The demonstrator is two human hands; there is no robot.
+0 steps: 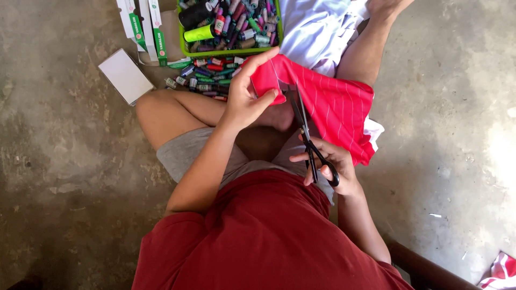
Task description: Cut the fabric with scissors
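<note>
Where thread spools (212, 80) crowd, green tray (185, 52).

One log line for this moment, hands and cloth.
left hand: pinches red cloth | right hand: holds scissors | blades: at cloth edge

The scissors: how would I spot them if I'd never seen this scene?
Find the red pinstriped cloth draped over the seated person's leg. Along its near edge, the right hand holds the scissors, with the left hand pinching the cloth beside the blades. They are the only metal tool here: black loop handles, slim dark blades pointing away.
</note>
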